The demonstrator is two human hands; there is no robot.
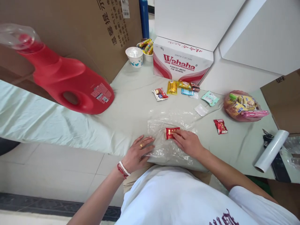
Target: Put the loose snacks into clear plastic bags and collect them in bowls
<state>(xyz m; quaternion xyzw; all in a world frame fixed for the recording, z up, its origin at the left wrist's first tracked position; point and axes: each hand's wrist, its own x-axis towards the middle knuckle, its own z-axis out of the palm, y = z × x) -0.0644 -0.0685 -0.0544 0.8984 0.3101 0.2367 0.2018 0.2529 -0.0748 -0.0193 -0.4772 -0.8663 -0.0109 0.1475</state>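
Fingers of the right hand [188,142] pinch a red packet [169,133] on clear plastic film [161,153]; the left hand [137,153] lies loosely spread at the film's edge. Wrapped snacks [172,87] lie before the Wahaha box [182,64]; a red jug [86,84] stands leftward.

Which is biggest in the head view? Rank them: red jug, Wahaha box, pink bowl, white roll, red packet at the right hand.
1. Red jug
2. Wahaha box
3. Pink bowl
4. White roll
5. Red packet, partly covered by the right hand
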